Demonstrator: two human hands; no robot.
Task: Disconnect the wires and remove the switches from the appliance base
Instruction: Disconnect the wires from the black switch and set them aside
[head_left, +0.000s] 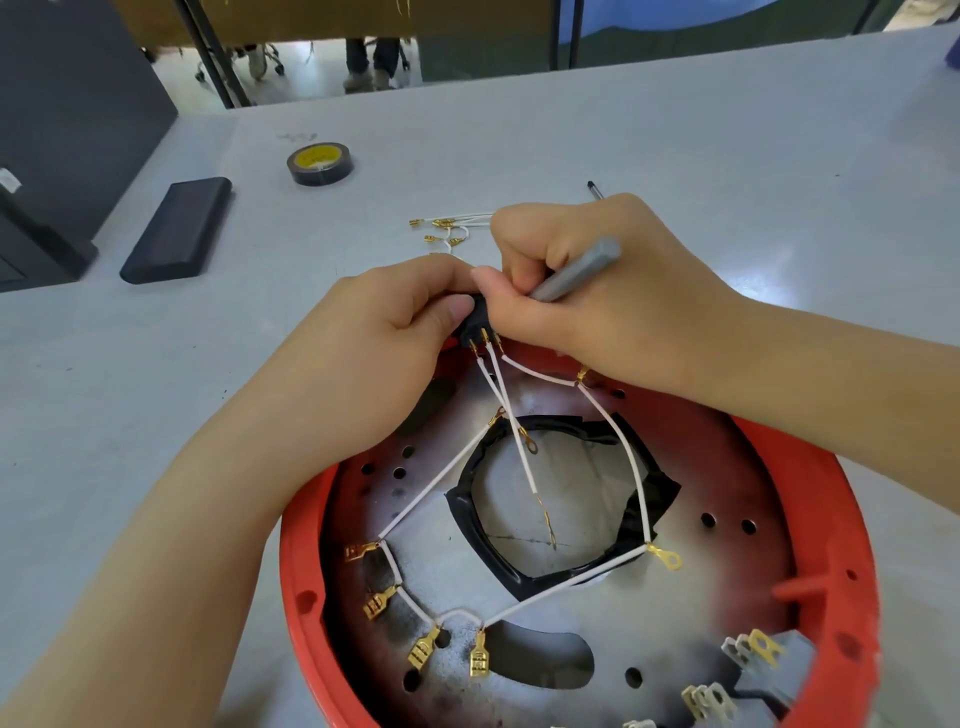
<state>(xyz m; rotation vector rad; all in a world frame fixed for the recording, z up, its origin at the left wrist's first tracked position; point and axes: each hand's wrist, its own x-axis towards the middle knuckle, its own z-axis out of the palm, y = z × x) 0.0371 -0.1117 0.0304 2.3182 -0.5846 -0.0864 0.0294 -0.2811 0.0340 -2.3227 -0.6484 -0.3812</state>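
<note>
Evidently, at the far rim of the round red plastic appliance base (826, 525), the left hand (384, 332) is pinching the small black rigid switch (474, 323) while the right hand (582, 280) is gripping a grey tool (576, 270); its thin white wires (524, 447) look limp, best pulled by their brass connectors.

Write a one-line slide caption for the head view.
Both hands, left and right, grip a black switch over the red appliance base.
</note>
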